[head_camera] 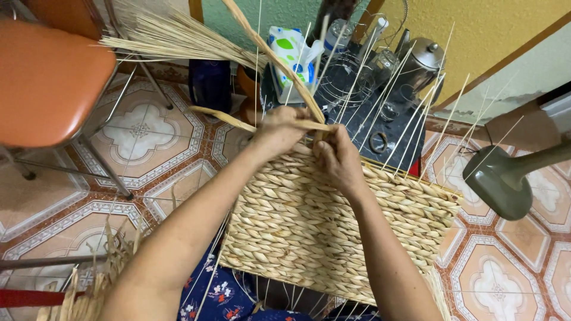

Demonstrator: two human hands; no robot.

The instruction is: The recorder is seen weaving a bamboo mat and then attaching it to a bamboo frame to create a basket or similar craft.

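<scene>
**Head view: two hands plaiting a dried fibre strand along the top edge of a woven panel.**
The woven panel (333, 229), likely light and semi-stiff, rests on the lap; the flat strand (279, 65) looks pliable, best pinched near the weave. Left hand (278, 131) and right hand (336, 156), forearms converging, both clench it there among thin upright stakes (410, 119).

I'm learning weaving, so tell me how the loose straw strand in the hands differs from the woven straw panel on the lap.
The loose straw strand is single, flat and long, rising free; the woven straw panel is many twisted strands packed in rows, lying wide. Both are pale tan fibre.
</scene>
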